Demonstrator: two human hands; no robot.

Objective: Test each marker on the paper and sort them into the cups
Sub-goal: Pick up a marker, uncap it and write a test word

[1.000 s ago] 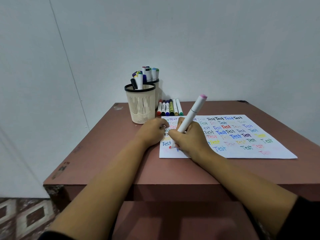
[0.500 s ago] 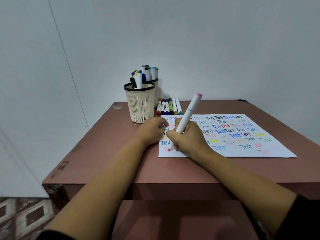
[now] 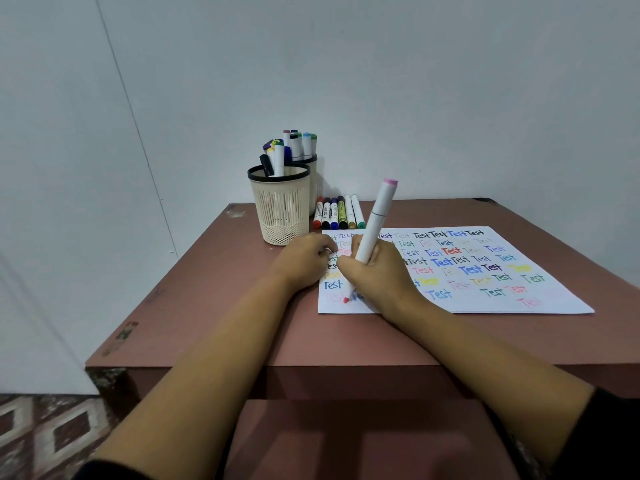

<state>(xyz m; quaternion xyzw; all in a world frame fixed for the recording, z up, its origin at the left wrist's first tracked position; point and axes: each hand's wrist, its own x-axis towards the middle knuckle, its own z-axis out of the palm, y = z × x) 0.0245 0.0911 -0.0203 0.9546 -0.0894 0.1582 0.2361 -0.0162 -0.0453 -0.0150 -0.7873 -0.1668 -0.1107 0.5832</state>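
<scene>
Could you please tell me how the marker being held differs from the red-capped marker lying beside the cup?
The held marker stands tilted in the right hand, its red tip bare on the paper; the red-capped marker lies flat on the table, capped and untouched. The held marker's barrel is plain white with a pink top end; the red-capped marker's barrel bears dark print. Both have white barrels.

We see a reddish-brown wooden table (image 3: 221, 306). Near its far left corner stand a cream mesh cup with a black rim (image 3: 280, 209) and a second cream cup (image 3: 314, 174) behind it. A row of six loose markers (image 3: 337, 214) lies just beside them. A white paper sheet covered in coloured "Test" words (image 3: 554, 296) lies toward the right edge.
</scene>
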